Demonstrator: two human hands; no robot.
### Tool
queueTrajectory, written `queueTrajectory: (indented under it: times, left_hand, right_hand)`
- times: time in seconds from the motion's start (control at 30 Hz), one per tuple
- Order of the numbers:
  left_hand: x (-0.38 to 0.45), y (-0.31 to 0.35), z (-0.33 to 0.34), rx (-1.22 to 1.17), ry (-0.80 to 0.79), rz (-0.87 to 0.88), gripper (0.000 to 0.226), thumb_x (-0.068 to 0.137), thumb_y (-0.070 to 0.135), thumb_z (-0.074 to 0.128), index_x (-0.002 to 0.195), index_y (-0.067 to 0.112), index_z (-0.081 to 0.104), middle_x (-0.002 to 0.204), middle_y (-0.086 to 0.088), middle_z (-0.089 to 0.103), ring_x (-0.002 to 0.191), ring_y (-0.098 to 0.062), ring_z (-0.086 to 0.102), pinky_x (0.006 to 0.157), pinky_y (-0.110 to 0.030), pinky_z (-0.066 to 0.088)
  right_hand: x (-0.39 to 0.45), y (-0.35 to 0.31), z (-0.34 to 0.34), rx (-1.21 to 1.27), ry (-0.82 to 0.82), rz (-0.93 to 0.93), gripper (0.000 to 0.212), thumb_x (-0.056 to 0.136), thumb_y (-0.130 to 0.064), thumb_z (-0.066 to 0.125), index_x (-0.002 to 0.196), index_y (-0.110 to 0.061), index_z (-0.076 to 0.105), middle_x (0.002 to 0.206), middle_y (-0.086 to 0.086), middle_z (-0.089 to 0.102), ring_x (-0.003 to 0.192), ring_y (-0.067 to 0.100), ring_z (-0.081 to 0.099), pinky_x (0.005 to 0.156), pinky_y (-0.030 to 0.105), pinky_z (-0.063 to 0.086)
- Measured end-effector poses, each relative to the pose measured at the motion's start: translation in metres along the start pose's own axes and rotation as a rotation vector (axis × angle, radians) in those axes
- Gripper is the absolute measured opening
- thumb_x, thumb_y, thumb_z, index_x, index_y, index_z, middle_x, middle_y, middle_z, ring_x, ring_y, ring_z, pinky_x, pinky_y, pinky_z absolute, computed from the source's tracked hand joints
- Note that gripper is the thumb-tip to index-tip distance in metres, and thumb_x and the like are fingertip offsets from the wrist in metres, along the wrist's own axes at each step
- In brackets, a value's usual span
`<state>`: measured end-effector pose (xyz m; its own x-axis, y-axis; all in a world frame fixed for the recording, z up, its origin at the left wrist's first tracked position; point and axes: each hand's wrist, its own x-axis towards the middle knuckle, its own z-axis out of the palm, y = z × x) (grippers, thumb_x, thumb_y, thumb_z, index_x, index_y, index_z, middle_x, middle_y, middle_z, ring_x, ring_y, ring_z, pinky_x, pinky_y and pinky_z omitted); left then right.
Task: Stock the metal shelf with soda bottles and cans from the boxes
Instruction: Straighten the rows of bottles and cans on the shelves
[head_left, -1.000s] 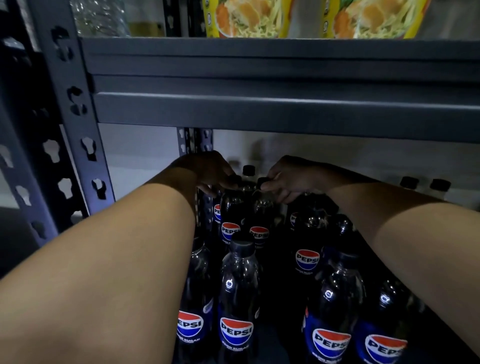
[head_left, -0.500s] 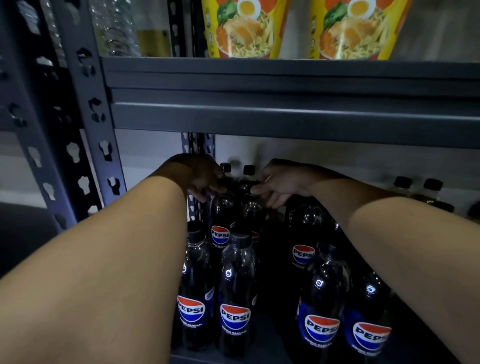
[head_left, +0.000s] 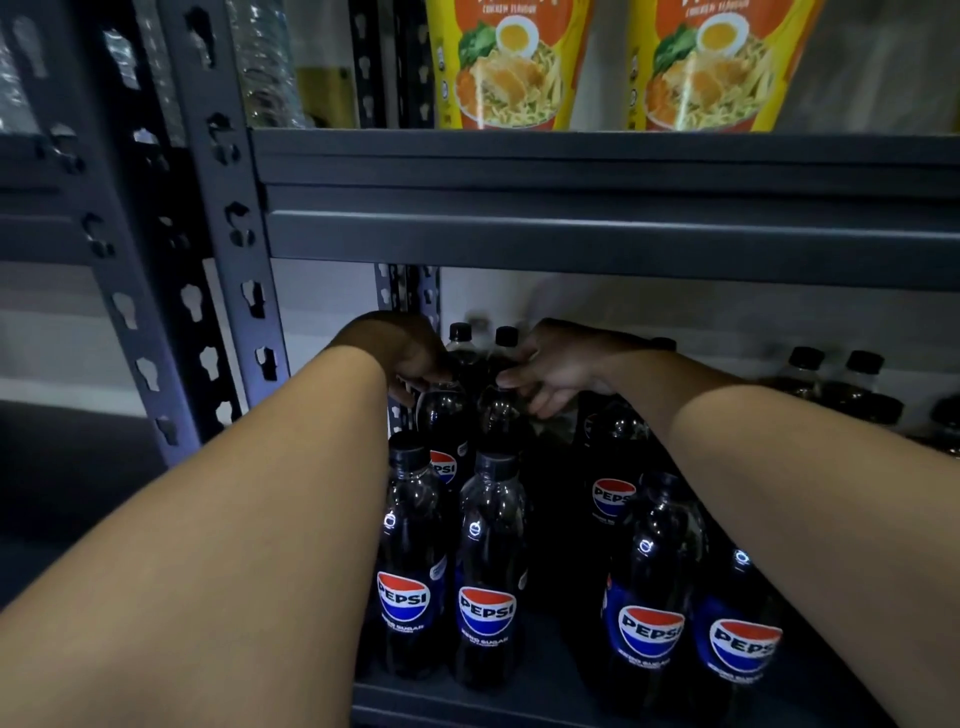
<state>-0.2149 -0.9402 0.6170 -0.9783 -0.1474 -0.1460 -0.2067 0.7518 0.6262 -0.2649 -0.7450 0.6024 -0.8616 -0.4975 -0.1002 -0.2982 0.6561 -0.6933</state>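
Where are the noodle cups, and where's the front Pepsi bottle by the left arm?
left noodle cup (head_left: 506, 78), head view, on its picture.
right noodle cup (head_left: 711, 73), head view, on its picture.
front Pepsi bottle (head_left: 404, 597), head view, on its logo.

Both hands (head_left: 410, 358) (head_left: 558, 364) touch shelved Pepsi bottles (head_left: 447, 415).

Grey metal shelf (head_left: 597, 244), upright Pepsi bottles (head_left: 485, 571) below, noodle packs (head_left: 511, 67) above.
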Motion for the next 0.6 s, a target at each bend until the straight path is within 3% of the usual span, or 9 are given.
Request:
queueTrajectory:
  times: [0.17,0.33,0.47,0.6]
  left_hand:
    - [0.0005,-0.0022,-0.0001,-0.001,-0.008,-0.013,0.036,0.102,0.014,0.063,0.135,0.001,0.060,0.129,-0.012,0.067,0.115,-0.024,0.067,0.095,-0.044,0.060]
    - [0.0039,-0.0069,0.0000,-0.017,-0.008,-0.040,0.038,0.100,0.016,0.065,0.136,0.004,0.059,0.121,-0.012,0.070,0.111,-0.028,0.070,0.091,-0.046,0.062]
    - [0.0026,-0.0089,0.0025,-0.048,0.006,-0.064,0.049,0.100,0.014,0.065,0.147,0.006,0.049,0.126,-0.014,0.068,0.112,-0.031,0.069,0.089,-0.049,0.062]
    - [0.0003,-0.0089,0.0048,-0.078,0.013,-0.069,0.038,0.102,0.010,0.062,0.138,0.002,0.056,0.136,-0.014,0.061,0.119,-0.030,0.064,0.090,-0.048,0.062]
  right_hand:
    - [-0.0044,-0.0009,0.0022,0.008,0.002,0.000,0.048,0.095,-0.020,0.070,0.136,0.001,0.055,0.112,0.025,0.067,0.092,0.035,0.074,0.078,0.038,0.063]
    - [-0.0060,-0.0024,0.0033,0.028,-0.001,0.006,0.046,0.095,-0.022,0.071,0.132,0.001,0.058,0.110,0.022,0.068,0.086,0.030,0.075,0.072,0.033,0.064]
    - [-0.0058,-0.0030,0.0058,0.050,-0.001,0.008,0.049,0.094,-0.021,0.072,0.135,0.001,0.056,0.113,0.024,0.066,0.086,0.033,0.075,0.071,0.034,0.063]
    - [-0.0047,-0.0030,0.0081,0.053,0.009,0.000,0.053,0.093,-0.022,0.073,0.138,0.001,0.054,0.116,0.025,0.065,0.085,0.032,0.075,0.071,0.035,0.064]
